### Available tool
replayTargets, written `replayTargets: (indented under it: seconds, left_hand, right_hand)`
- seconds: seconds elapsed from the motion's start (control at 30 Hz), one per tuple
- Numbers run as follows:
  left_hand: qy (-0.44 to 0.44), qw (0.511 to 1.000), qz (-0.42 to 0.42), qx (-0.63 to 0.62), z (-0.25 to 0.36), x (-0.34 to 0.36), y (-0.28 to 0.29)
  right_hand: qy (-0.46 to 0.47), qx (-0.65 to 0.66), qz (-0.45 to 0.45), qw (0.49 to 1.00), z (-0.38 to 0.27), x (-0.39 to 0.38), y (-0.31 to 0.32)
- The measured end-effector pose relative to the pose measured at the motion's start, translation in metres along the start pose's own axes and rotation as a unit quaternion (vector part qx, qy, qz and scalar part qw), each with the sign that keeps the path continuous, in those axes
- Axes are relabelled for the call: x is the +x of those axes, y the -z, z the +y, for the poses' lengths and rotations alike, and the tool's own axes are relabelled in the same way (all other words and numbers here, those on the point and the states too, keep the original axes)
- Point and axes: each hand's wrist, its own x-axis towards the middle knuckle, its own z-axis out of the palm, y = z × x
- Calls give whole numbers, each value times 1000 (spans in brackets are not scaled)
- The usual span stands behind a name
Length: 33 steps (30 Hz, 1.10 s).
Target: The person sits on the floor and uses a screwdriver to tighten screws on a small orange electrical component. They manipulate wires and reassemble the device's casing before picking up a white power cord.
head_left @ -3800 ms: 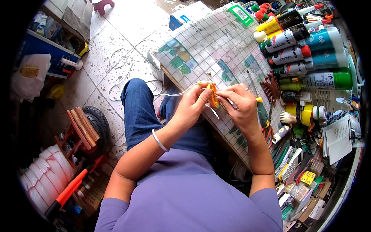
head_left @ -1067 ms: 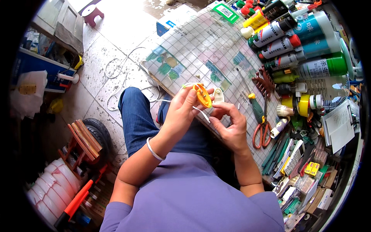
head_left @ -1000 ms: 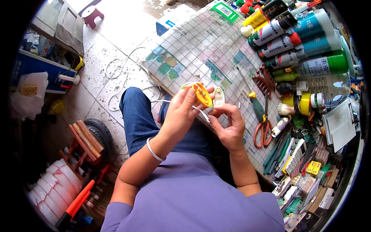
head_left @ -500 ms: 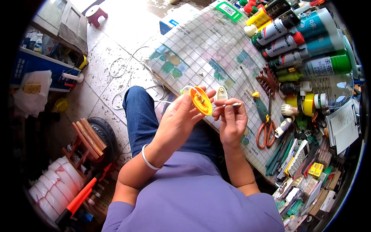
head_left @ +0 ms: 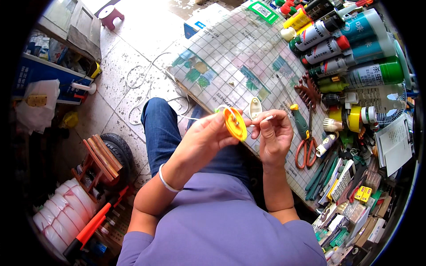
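My left hand [head_left: 199,139] is closed round the edge of a yellow oval casing [head_left: 240,128], held tilted above my lap with small metal parts showing inside it. A white cord [head_left: 188,118] reaches the left hand from the floor side. My right hand [head_left: 273,137] pinches a thin white cord-like piece [head_left: 268,118] between thumb and fingers; its other end points toward the casing. Whether it touches the metal parts I cannot tell. Just beyond the hands, a cream oval cover [head_left: 255,108] lies on the table. A tiny brass-coloured piece [head_left: 231,83] rests farther off.
On the checked tabletop [head_left: 222,48] lie a green-handled screwdriver [head_left: 300,124] and red-handled pliers [head_left: 305,153]. Spray cans [head_left: 319,33] and many small tools crowd the right side. Loose white cable [head_left: 135,77] lies on the tiled floor at left, near a small stool [head_left: 111,17].
The yellow casing has moved slightly right and down and is turned more side-on. My right hand has shifted a little right, its fingers more curled over the thin white piece.
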Motion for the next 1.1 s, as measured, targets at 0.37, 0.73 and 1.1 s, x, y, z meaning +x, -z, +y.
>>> replayTargets:
  seconds: [0.37, 0.73, 1.1]
  left_hand:
    - [-129, 958, 100, 234, -1, 28, 19]
    - [-430, 628, 158, 630, -11, 33, 30]
    - [-344, 672, 28, 655, -1, 39, 30]
  right_hand:
    - [5, -110, -61, 992, 23, -2, 2]
    - [-20, -171, -17, 985, 29, 1, -5]
    - [15, -262, -22, 965, 33, 4, -5]
